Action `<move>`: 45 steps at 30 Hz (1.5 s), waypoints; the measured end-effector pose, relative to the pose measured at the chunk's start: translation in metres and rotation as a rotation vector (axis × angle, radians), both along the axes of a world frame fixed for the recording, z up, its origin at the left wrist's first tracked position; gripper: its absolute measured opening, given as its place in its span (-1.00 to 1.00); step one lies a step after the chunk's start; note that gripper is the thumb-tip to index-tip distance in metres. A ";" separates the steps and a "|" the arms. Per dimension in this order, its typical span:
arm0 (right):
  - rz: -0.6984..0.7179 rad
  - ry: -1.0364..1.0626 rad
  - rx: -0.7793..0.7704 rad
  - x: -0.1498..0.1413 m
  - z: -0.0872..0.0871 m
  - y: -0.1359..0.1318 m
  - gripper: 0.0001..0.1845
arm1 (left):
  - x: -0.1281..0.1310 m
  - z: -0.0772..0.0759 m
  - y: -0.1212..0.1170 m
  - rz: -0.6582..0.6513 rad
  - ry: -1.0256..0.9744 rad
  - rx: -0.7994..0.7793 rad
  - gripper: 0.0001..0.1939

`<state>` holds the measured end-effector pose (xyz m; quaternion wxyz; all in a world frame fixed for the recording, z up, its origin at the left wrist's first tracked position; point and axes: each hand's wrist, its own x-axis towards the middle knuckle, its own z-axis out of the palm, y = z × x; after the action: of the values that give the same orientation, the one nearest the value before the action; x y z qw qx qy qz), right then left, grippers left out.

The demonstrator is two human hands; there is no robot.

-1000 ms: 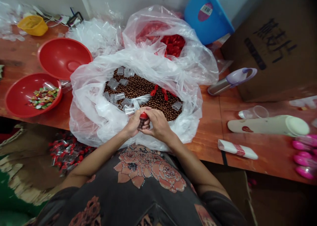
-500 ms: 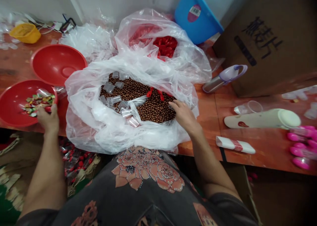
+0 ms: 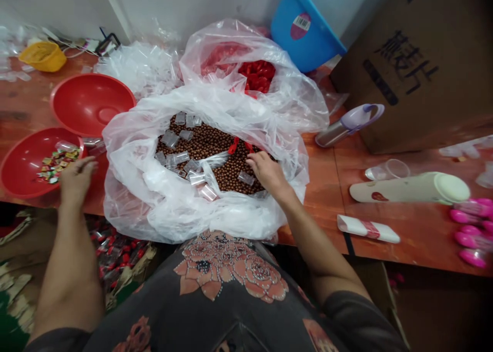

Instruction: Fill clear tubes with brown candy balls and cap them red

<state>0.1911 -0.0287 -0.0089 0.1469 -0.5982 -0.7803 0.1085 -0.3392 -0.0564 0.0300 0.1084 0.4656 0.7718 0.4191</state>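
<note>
Left hand: my left hand (image 3: 76, 181) is open, fingers spread, palm down, holding nothing I can see. It hangs over the table edge just beside the rim of the near bowl, not touching it.
Near bowl: red plastic bowl (image 3: 23, 162) with a small heap of colourful wrapped candies (image 3: 57, 165) and a clear plastic cup (image 3: 66, 146) inside.
Back bowl: second red plastic bowl (image 3: 90, 110), just behind the first, nothing visible inside.
Back left: yellow plastic container (image 3: 42, 56) on the orange wooden table (image 3: 323, 187), near a pile of clear plastic cups (image 3: 140, 69).
Under table: red-capped packets (image 3: 115, 254) in a heap below the table edge, blurred.
Centre: white plastic bag (image 3: 154, 203), rolled open, full of brown round balls (image 3: 227, 156). Small clear cups (image 3: 171, 139) lie scattered on the left of them, two red caps (image 3: 233, 146) on top.
Right hand: my right hand (image 3: 267, 174) rests on the balls, fingers loosely curled, palm down. Fingertips touch the balls, just beside a clear cup (image 3: 246, 178). Cannot tell if a ball is pinched.
Behind bag: clear plastic bag (image 3: 300, 92) with red pieces (image 3: 257, 75) inside.
Far right: steel flask with lilac lid (image 3: 348, 126), cardboard box (image 3: 408, 69), cream tube (image 3: 408, 187), pink items (image 3: 470, 239), blurred.
</note>
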 end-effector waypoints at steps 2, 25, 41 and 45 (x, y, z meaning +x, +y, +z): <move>-0.076 0.008 0.003 -0.001 -0.002 0.018 -0.59 | 0.014 0.020 0.007 0.119 0.142 0.201 -0.82; -0.155 0.492 -0.031 0.049 -0.011 -0.030 -0.56 | 0.321 -0.049 0.055 -1.035 -0.157 -0.279 -0.72; -0.229 0.825 -0.069 0.045 -0.021 -0.054 -0.64 | 0.375 -0.087 0.036 -0.665 -0.503 -0.376 -0.68; -0.260 0.870 -0.084 0.042 -0.022 -0.057 -0.65 | 0.394 -0.088 0.033 -0.704 -0.611 -0.453 -0.61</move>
<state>0.2332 -0.0856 -0.0311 0.4493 -0.5953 -0.5592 0.3618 0.0553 -0.0238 -0.0579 0.5614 0.5185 0.5728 0.2964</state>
